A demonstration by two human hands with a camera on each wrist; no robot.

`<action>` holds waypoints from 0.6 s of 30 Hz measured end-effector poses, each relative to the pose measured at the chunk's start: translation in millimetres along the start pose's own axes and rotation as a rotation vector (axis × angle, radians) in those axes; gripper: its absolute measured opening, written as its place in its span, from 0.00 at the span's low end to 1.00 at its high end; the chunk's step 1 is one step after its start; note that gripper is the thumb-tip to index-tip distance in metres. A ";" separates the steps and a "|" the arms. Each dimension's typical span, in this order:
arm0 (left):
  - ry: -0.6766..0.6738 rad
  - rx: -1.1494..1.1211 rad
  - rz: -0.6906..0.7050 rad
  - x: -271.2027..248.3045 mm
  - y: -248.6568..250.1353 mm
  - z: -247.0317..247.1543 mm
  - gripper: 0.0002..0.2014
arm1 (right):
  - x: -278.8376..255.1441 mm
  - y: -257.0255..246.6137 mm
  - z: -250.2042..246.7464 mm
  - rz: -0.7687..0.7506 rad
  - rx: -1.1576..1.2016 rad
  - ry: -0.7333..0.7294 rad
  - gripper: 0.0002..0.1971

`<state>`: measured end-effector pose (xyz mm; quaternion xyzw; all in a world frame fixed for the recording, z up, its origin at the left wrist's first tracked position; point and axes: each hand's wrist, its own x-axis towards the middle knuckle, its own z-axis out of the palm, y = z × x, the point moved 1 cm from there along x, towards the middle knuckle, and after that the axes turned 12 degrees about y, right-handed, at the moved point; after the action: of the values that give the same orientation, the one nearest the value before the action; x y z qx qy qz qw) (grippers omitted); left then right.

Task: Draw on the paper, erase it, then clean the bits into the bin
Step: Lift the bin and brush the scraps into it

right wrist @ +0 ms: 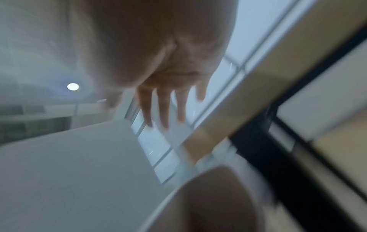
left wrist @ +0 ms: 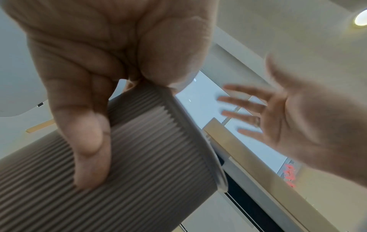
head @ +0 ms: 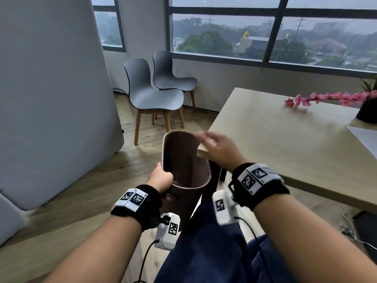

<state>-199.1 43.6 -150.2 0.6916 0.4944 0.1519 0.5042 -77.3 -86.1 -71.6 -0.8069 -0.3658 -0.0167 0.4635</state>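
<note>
A brown ribbed bin [head: 184, 164] is held up beside the near-left corner of the light wooden table [head: 275, 144], its mouth tilted towards me. My left hand [head: 161, 178] grips its near rim, thumb over the lip and fingers [left wrist: 89, 141] against the ribbed wall [left wrist: 149, 157]. My right hand [head: 216, 146] hovers, blurred, over the table corner just above the bin's mouth, fingers [left wrist: 242, 109] spread and straight, holding nothing. A corner of the white paper [head: 365, 137] lies at the table's right edge. The bin's rim [right wrist: 208, 180] shows blurred below my right fingers [right wrist: 164, 108].
Two grey chairs [head: 155, 90] stand by the window behind the bin. A pink flower branch [head: 326, 98] in a black pot [head: 367, 113] sits at the table's far right. A grey curved partition [head: 51, 99] fills the left. My blue-trousered lap [head: 214, 242] is below.
</note>
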 end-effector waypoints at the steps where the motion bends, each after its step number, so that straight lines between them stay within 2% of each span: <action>1: -0.015 -0.009 -0.014 -0.7 -0.5 0.5 0.19 | 10.7 14.7 -15.2 0.048 -0.182 0.194 0.21; 2: -0.023 -0.011 -0.024 -0.9 -0.1 0.6 0.19 | 17.8 28.5 -32.1 0.160 -0.371 0.276 0.26; 3: -0.025 -0.006 -0.024 -1.2 0.6 0.6 0.19 | 22.8 41.3 -45.6 0.309 -0.500 0.252 0.31; 5: -0.026 0.000 -0.022 -1.2 0.3 0.4 0.19 | 22.5 52.4 -53.6 0.508 -0.598 0.068 0.40; 6: -0.026 -0.004 -0.028 -2.5 1.3 0.1 0.19 | 17.6 50.2 -47.6 0.494 -0.635 -0.034 0.43; 7: -0.025 -0.008 -0.036 -2.6 1.2 0.3 0.19 | 10.4 44.3 -36.9 0.414 -0.672 -0.136 0.44; 9: -0.020 -0.004 -0.033 -3.3 1.0 0.8 0.20 | -9.0 20.1 -11.4 0.161 -0.607 -0.341 0.41; 10: -0.017 -0.001 -0.023 -2.4 0.6 0.9 0.21 | -17.7 6.5 -1.7 0.066 -0.448 -0.449 0.37; 12: -0.011 0.004 -0.008 0.0 -0.5 1.0 0.24 | -33.9 -15.6 6.3 -0.009 0.010 -0.592 0.26; 13: -0.012 0.006 -0.007 0.6 -0.8 1.0 0.25 | -38.1 -20.4 4.9 -0.040 0.155 -0.551 0.21; 14: -0.012 0.006 -0.006 1.4 -0.9 1.1 0.25 | -35.9 -19.7 2.4 -0.087 0.197 -0.422 0.17; 15: -0.015 0.005 -0.014 0.1 -0.1 0.6 0.24 | -30.5 -13.7 -1.5 -0.122 0.134 -0.227 0.17; 16: -0.024 0.000 -0.026 -0.7 -0.3 0.2 0.25 | -24.1 -5.3 -6.8 -0.113 -0.016 -0.020 0.21; 17: -0.033 0.000 -0.039 -0.9 -0.7 -0.2 0.26 | -18.2 2.8 -12.8 -0.030 -0.222 0.098 0.26; 18: -0.039 0.002 -0.046 -1.2 -1.1 -0.2 0.26 | -13.8 12.5 -17.0 0.102 -0.402 0.099 0.31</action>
<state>-200.4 42.7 -150.8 0.6833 0.5004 0.1265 0.5164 -74.5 -110.8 -76.2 -0.8987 -0.2904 -0.1055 0.3111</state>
